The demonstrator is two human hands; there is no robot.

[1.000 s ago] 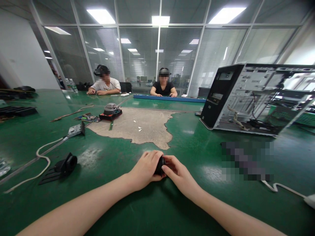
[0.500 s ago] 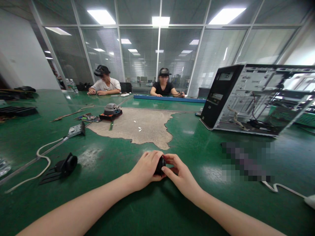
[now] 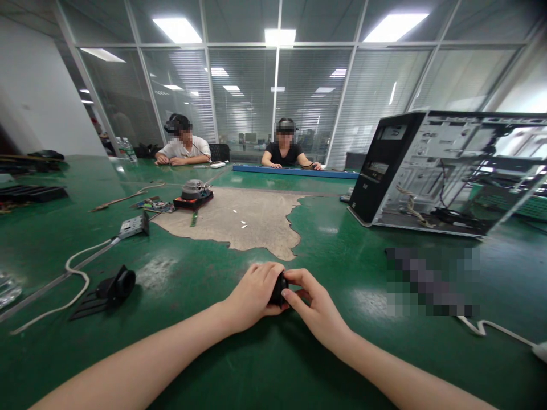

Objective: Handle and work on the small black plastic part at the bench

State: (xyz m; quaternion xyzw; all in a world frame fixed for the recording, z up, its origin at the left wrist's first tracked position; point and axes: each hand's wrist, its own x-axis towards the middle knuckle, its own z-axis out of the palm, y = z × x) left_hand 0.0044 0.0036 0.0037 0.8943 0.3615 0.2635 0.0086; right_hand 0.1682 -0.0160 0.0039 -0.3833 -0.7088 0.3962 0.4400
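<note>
A small black object (image 3: 278, 288) is held between my two hands, low in the middle of the view, above the green table (image 3: 205, 364). My left hand (image 3: 255, 293) is wrapped round its left side and hides much of it. The fingertips and thumb of my right hand (image 3: 308, 299) pinch its right edge. What the object is cannot be made out. To the left, a black plastic part with a round ring (image 3: 122, 285) lies on the table.
An open computer case (image 3: 380, 165) stands at the right, near a blurred-out strip (image 3: 427, 279) with a white cable. Back left of centre are a heatsink fan (image 3: 194, 191), a circuit board (image 3: 158, 205) and a metal bracket (image 3: 133, 225). Two people sit across the table.
The view has shifted very slightly. The far right person's hand on the table has lowered a little. My hands keep the same hold on the black object.
</note>
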